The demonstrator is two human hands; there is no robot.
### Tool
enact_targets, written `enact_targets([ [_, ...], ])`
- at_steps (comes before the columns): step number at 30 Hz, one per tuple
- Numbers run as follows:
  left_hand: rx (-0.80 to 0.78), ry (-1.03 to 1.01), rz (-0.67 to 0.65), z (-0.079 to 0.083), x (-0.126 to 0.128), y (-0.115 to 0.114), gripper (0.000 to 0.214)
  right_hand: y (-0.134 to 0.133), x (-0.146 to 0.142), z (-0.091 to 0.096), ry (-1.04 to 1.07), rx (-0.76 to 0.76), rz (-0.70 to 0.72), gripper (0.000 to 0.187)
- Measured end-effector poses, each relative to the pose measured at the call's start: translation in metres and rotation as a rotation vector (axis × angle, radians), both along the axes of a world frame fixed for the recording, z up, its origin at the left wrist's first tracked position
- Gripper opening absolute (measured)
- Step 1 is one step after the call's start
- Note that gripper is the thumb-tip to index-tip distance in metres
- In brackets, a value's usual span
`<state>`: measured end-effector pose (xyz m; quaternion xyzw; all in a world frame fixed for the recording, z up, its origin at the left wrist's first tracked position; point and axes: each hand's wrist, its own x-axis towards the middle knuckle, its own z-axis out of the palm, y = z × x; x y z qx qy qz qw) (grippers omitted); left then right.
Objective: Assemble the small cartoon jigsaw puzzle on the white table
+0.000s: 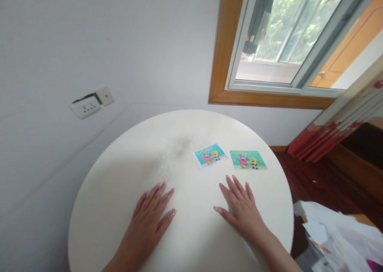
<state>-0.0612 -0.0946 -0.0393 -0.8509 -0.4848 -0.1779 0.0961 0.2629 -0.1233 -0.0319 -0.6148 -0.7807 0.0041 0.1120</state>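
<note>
My left hand (151, 216) lies flat on the round white table (119, 172), fingers spread and holding nothing. It is well apart from both pictures. My right hand (239, 208) rests the same way, palm down and empty. Just beyond its fingertips, on the far side, lie two small rectangular cartoon cards. The white-bordered card (209, 156) sits slightly left of that hand, tilted. The turquoise borderless card (248, 159) is just beside it to the right. Both have their long axes running left to right, and my right hand is clearly the nearer. I can read no writing on either card.
</note>
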Motion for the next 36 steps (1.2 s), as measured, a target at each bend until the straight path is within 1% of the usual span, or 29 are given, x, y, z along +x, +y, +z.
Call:
enact_targets([
  [7, -0.018, -0.021, -0.003, -0.0008, -0.0011, -0.0003, 0.053, 0.0003, -0.0003, 0.0008, 0.002, -0.020, -0.001, 0.066],
  [14, 0.019, 0.007, -0.011, 0.0003, -0.0016, 0.0001, 0.052, 0.0001, -0.0003, 0.0014, 0.014, 0.003, 0.004, 0.065],
  [22, 0.045, 0.007, -0.024, -0.0036, -0.0035, 0.0014, 0.054, 0.0006, -0.0005, 0.0009, 0.017, 0.008, 0.006, 0.064],
  [26, 0.029, 0.002, -0.017, -0.0051, -0.0046, 0.0013, 0.054, 0.0004, -0.0011, 0.0016, 0.015, -0.001, 0.008, 0.064],
  [36, 0.051, 0.031, -0.021, -0.0025, -0.0053, 0.0015, 0.054, 0.0006, -0.0008, 0.0021, 0.019, 0.000, 0.004, 0.064],
])
